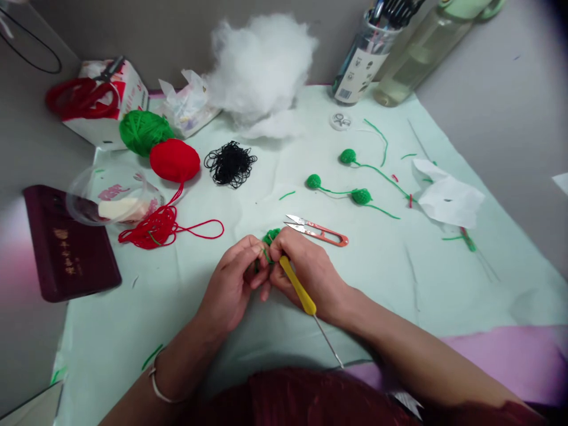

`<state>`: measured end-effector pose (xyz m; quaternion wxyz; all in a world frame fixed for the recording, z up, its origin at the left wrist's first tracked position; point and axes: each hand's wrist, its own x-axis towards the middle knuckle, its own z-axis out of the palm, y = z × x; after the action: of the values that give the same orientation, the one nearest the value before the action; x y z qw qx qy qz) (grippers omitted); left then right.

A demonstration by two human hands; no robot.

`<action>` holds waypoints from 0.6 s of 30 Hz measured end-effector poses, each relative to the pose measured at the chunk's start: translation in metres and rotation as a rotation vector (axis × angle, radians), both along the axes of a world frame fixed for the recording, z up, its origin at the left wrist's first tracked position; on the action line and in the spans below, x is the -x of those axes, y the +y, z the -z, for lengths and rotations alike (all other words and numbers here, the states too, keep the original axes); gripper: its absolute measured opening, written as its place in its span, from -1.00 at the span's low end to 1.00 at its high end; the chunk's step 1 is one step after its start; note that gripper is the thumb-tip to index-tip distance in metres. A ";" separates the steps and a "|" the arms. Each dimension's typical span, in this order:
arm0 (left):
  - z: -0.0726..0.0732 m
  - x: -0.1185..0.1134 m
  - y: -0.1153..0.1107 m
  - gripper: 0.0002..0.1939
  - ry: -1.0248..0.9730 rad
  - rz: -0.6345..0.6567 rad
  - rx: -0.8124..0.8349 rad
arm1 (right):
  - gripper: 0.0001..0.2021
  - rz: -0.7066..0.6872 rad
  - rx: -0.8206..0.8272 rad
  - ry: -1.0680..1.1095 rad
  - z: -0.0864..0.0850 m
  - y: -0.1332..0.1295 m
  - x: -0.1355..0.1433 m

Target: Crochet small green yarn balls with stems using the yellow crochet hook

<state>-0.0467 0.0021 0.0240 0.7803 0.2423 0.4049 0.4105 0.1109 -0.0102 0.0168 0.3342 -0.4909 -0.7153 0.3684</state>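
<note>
At the middle of the table's near side, my left hand (pixel 235 278) pinches a small green crochet piece (pixel 271 235) and its yarn. Wrapped around a yellow-handled crochet hook (pixel 298 287), my right hand (pixel 310 269) meets the left one at that piece. The hook's metal shaft points down toward my lap; its other end is hidden among my fingers. Just beyond my right hand lie orange thread snips (pixel 322 232), blades apart and pointing left. Farther right rest small green crocheted balls (pixel 361 196) with yarn tails.
Red yarn (pixel 175 160), green yarn (pixel 144 131) and a black cord bundle (pixel 231 164) lie left. White stuffing (pixel 264 65) is piled at the back. A pen holder (pixel 361 59) and a bottle (pixel 419 56) stand back right. A dark red case (pixel 71 242) lies left, near a clear plastic tub (pixel 113 192).
</note>
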 end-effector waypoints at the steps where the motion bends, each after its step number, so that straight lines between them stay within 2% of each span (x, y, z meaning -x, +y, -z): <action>1: 0.000 0.000 0.000 -0.74 0.042 0.019 -0.029 | -0.70 -0.022 0.005 -0.011 0.001 0.000 -0.001; 3: 0.000 0.003 0.001 -0.73 0.095 0.062 -0.074 | -0.71 -0.039 -0.005 -0.034 0.001 -0.001 -0.002; 7: -0.001 0.009 0.005 -0.74 0.108 0.112 -0.103 | -0.70 0.016 -0.084 -0.042 -0.001 0.000 -0.006; 9: -0.001 0.009 0.006 -0.75 0.096 0.104 -0.080 | -0.71 0.032 -0.024 0.005 -0.001 0.000 -0.009; 13: 0.001 0.004 0.006 -0.78 0.054 0.053 -0.025 | -0.82 -0.008 0.198 0.172 0.001 0.004 -0.014; 18: 0.002 0.001 0.006 -0.80 0.053 -0.012 -0.027 | -0.90 -0.070 0.231 0.251 0.002 0.008 -0.016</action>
<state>-0.0480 0.0080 0.0218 0.7636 0.2610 0.4212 0.4140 0.1273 -0.0024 0.0144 0.3493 -0.4508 -0.6374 0.5182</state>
